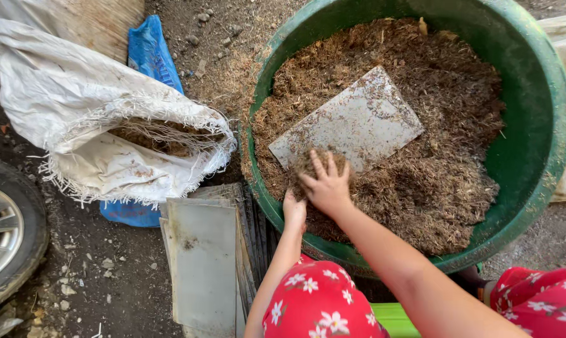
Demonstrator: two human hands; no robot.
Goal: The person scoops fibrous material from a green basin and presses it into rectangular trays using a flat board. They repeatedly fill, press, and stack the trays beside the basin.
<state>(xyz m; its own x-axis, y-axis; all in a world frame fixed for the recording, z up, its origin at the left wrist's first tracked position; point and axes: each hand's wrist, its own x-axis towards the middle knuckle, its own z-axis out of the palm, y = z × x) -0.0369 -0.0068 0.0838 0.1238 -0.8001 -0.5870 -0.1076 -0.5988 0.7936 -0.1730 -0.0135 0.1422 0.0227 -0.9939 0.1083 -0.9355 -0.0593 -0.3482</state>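
Note:
A big green tub (540, 144) holds brown shredded fibre (446, 156). A grey rectangular plate (352, 122) lies tilted on the fibre. My right hand (327, 184) presses a clump of fibre onto the plate's near corner, fingers spread over it. My left hand (293, 209) sits just below and left of it, at the tub's near wall, mostly hidden under the right hand; its fingers cannot be made out.
A white woven sack (108, 125) lies open on the left with brown material inside, over a blue bag (148, 53). A stack of grey plates (205, 263) rests on the dirt ground. A car wheel (4, 235) is at far left. My knees wear red flowered cloth (317, 300).

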